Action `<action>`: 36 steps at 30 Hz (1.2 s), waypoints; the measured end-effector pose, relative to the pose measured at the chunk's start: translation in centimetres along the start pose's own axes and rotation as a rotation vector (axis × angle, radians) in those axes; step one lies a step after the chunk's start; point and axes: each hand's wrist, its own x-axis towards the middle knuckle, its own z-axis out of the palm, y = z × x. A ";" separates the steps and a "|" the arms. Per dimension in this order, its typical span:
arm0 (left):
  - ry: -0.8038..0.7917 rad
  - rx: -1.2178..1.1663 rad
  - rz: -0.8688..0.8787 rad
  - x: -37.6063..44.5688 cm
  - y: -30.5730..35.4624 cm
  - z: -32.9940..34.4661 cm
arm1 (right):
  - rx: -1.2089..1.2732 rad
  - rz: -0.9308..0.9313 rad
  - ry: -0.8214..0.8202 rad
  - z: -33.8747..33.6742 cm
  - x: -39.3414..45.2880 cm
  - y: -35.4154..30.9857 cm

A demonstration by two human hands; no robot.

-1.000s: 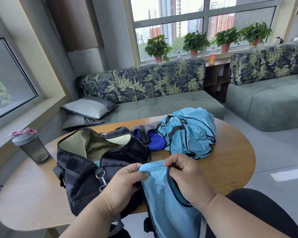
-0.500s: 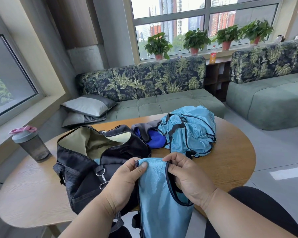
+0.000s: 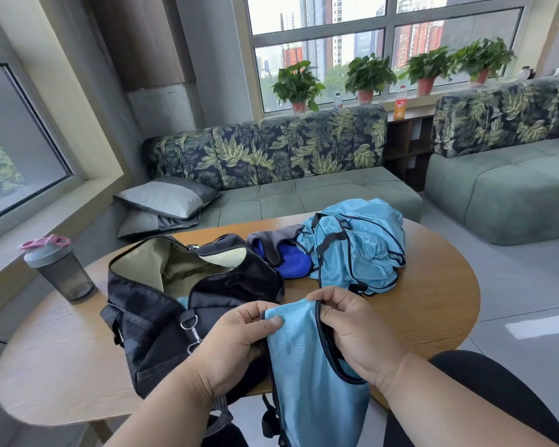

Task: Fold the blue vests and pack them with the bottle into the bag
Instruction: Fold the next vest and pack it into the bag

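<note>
Left grip and right grip both pinching vest top over counter, beside open bag.

No legible text anywhere.

So over the last second the left hand and right hand spread apart a bit, stretching the top edge of the light blue, dark-trimmed mesh vest flatter and wider between both grips.
</note>
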 end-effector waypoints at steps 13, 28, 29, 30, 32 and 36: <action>0.059 0.145 0.157 0.3 0.2 -0.3 | -0.249 -0.065 -0.020 -0.4 -0.1 -0.3; 0.047 0.157 0.057 -0.2 0.8 0.0 | -0.392 -0.151 0.019 -1.0 0.1 -0.4; 0.064 0.155 0.033 -0.2 0.8 0.0 | -0.403 -0.159 0.010 -0.9 0.0 -0.5; 0.071 0.154 0.017 -0.2 0.8 -0.1 | -0.412 -0.167 -0.002 -0.9 0.0 -0.6; 0.094 0.152 0.000 0.0 0.8 -0.4 | -0.428 -0.183 -0.026 -0.9 -0.1 -0.7; 0.128 0.099 -0.045 0.0 0.8 -0.5 | -0.420 -0.190 -0.051 -1.0 -0.2 -0.8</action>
